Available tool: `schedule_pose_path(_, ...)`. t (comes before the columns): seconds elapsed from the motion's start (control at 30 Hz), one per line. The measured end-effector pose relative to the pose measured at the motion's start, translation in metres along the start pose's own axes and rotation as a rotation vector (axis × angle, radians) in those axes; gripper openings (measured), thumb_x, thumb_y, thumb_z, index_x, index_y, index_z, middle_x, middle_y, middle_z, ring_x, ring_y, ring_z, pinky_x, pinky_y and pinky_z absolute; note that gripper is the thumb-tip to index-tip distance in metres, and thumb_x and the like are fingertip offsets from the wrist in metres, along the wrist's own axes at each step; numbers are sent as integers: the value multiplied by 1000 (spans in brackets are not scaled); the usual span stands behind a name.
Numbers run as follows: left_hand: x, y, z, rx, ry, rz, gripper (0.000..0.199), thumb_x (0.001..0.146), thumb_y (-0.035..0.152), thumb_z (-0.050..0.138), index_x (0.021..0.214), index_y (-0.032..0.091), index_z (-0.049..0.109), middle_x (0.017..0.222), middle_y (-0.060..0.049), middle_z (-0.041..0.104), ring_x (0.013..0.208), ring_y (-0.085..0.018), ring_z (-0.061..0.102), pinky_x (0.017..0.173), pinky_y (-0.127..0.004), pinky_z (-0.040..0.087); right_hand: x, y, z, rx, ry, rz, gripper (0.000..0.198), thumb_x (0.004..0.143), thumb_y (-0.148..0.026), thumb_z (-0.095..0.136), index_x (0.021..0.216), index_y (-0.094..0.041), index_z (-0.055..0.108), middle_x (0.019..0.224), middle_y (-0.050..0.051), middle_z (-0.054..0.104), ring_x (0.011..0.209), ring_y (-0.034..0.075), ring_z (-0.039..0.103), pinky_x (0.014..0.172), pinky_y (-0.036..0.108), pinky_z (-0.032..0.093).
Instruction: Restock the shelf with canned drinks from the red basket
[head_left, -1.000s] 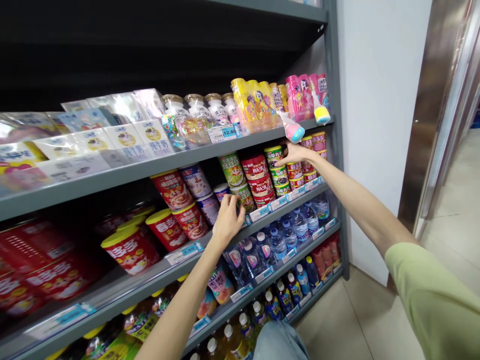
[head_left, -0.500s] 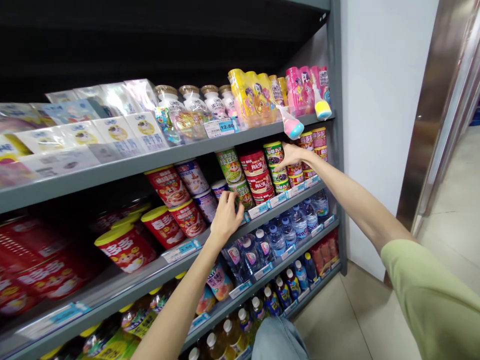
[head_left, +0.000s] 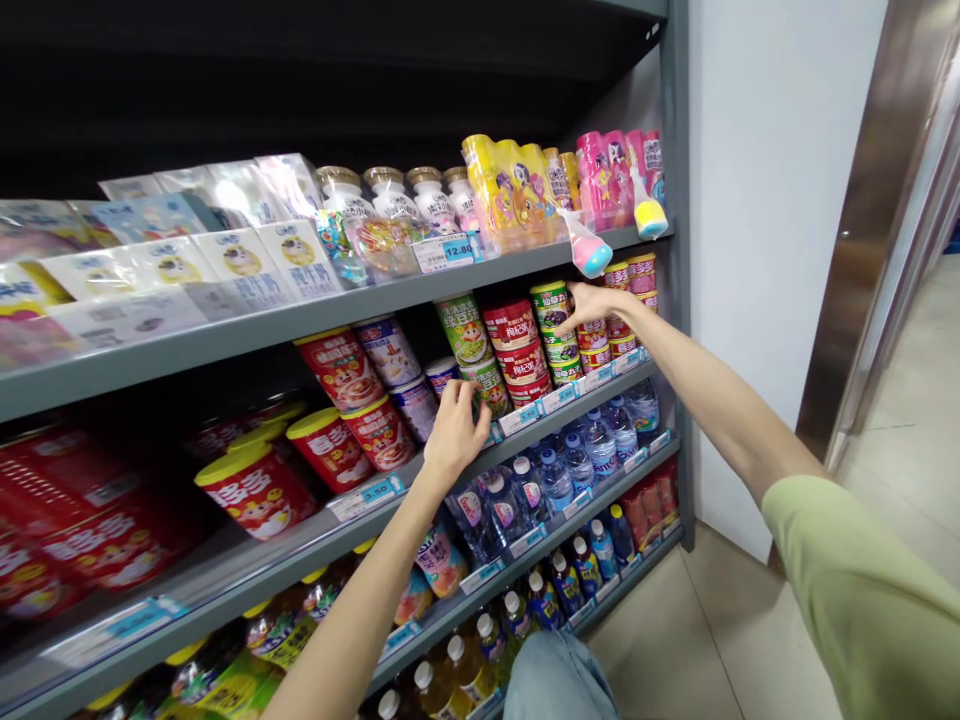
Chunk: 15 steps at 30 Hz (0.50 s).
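We have our right hand (head_left: 592, 306) with fingers clamped on the top dark-green can (head_left: 550, 304). Our left hand (head_left: 454, 425) is near the light-green can (head_left: 492, 386); its grip we cannot tell.

Shop interior, self-service aisle by the look of it. Grey tiered shelving (head_left: 676, 290), goods faced outward in rows of like with like: red tubs with yellow lids (head_left: 247, 492), a stack of dark-green cans (head_left: 561, 346), water bottles (head_left: 556, 482), shrink-wrapped yellow multipack (head_left: 516, 192). Printed price label (head_left: 448, 252) on upper shelf edge reads 12.80; blue-and-white shelf tags (head_left: 367, 497) along the lower edges. Pale tiled floor (head_left: 682, 635) alongside.
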<state>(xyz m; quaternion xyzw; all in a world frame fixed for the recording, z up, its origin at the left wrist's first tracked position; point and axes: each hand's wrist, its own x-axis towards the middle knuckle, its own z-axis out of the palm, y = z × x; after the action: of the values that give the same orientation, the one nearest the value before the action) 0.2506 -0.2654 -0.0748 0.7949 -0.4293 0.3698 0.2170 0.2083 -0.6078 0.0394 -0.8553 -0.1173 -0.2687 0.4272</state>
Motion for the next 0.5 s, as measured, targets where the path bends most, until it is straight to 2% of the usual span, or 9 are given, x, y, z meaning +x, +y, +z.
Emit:
schedule_pose_path(0.13,0,-1,1,-3,2,-5,22,97,25,47,117,19,53,118,-15,57,114,-30,62,104,-48,53,-1,2,1,108,-52,60,80,56,-33,97,125,-16,61,123,13,74,116,34,70,105,52,57)
schedule_pose_path(0.33,0,-4,2,2,8,18,22,97,26,47,117,18,52,117,-15,57,113,-30,61,106,-50,53,-2,5,4,-13,43,28,84,56,-40,96,126,-13,60,127,16,72,115,33,70,108,54,54)
schedule_pose_path(0.5,0,-3,1,18,2,19,21,97,25,47,117,19,51,117,-14,57,113,-29,62,105,-49,54,-3,0,1,-155,55,42,86,57,-43,96,129,-13,60,131,16,70,119,34,68,110,52,53)
